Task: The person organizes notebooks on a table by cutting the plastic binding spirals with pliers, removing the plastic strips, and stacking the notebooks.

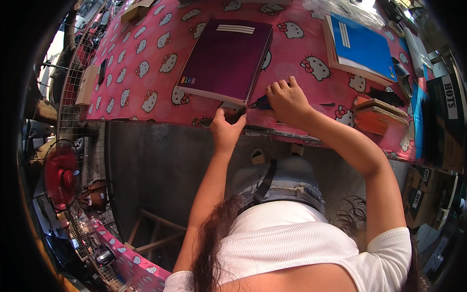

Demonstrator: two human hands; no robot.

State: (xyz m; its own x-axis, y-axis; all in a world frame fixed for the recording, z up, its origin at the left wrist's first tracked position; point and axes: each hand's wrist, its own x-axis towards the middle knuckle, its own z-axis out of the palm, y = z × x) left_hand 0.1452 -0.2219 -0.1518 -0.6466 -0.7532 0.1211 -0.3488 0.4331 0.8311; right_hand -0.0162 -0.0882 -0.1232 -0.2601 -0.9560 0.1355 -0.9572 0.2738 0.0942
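Observation:
A thick purple spiral-bound notebook point(226, 58) lies on the pink patterned table cover, its dark coil running down the right edge. My left hand point(227, 130) is at its near right corner, thumb and fingers gripping around the lower end of the binding. My right hand point(290, 103) is closed on a small tool with dark blue handles, which looks like pliers point(261, 103). The tool's tip meets the end of the coil, just beside my left thumb. My fingers hide most of the tool.
A stack of blue-covered notebooks point(362, 48) lies at the far right. Nearer are orange-brown blocks point(379, 117) and a black cloth-like piece point(386, 96). A dark box point(445, 117) stands at the right edge. A dark phone-like object point(102, 71) lies by a cardboard box point(86, 85) at left.

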